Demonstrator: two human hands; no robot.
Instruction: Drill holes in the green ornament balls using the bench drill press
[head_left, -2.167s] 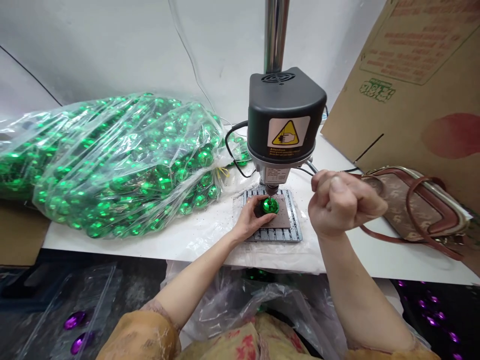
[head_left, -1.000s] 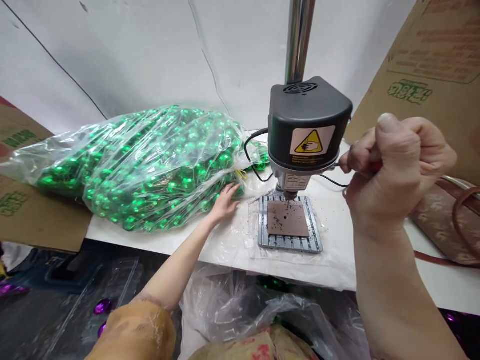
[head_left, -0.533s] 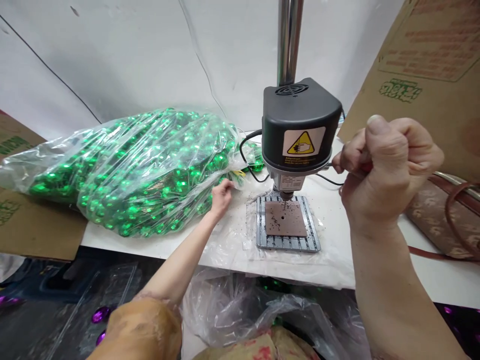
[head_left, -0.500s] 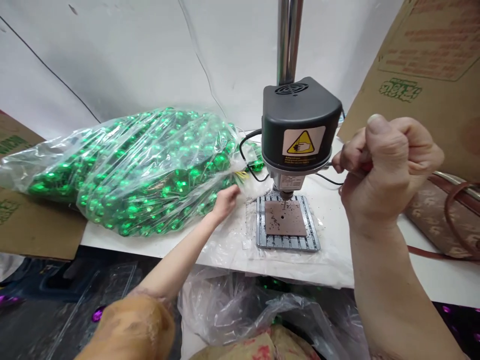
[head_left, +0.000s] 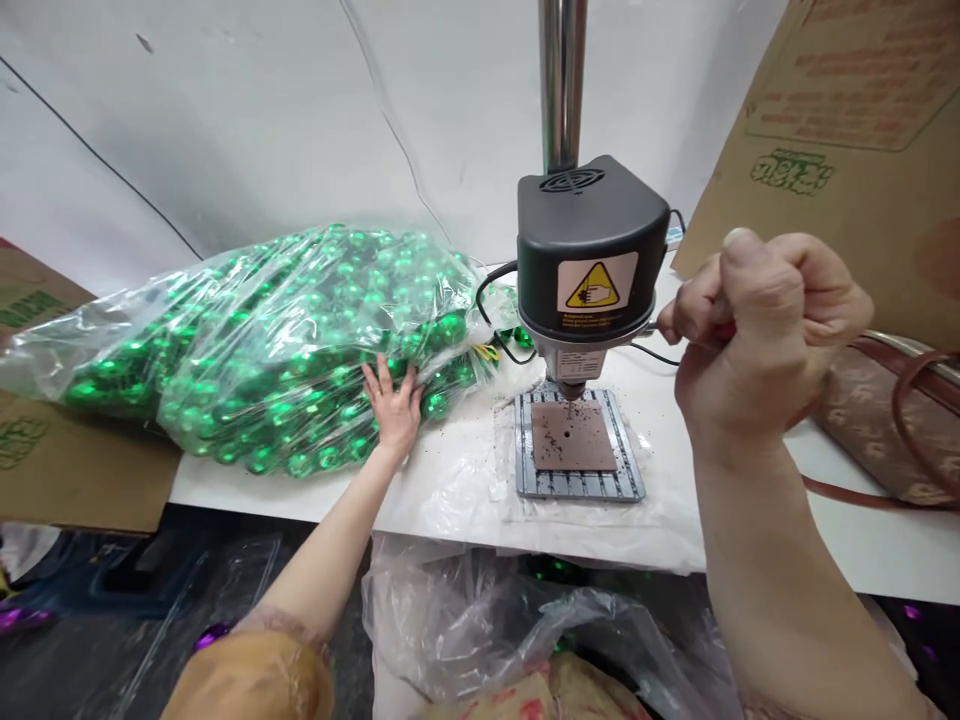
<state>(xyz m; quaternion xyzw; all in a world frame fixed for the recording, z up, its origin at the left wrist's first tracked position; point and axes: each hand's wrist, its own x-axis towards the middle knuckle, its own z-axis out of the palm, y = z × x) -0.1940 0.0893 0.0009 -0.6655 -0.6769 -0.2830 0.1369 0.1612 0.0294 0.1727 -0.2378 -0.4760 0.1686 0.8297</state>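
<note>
My left hand (head_left: 397,408) lies with fingers spread against a clear plastic bag (head_left: 255,350) full of shiny green balls. To the right stands a small drill press with a black motor housing (head_left: 592,240) and a yellow warning label. My right hand (head_left: 765,330) is closed in a fist at its right side, where a metal lever (head_left: 651,328) meets the fingers; most of the grip is hidden. Under the chuck (head_left: 574,390), a brown square plate (head_left: 574,440) with a dark hole lies on the slotted metal base (head_left: 628,470), scattered with dark shavings.
A tall cardboard box (head_left: 847,150) stands at the right, beside a patterned bag (head_left: 862,430) with a brown strap. Another cardboard box (head_left: 90,470) sits at the left under the green bag. Clear plastic (head_left: 465,610) hangs below the white table's (head_left: 450,500) front edge.
My left hand has moved left from beside the bag's yellow ties onto the bag of green balls, and its fingers have opened out. My right hand stays closed at the lever.
</note>
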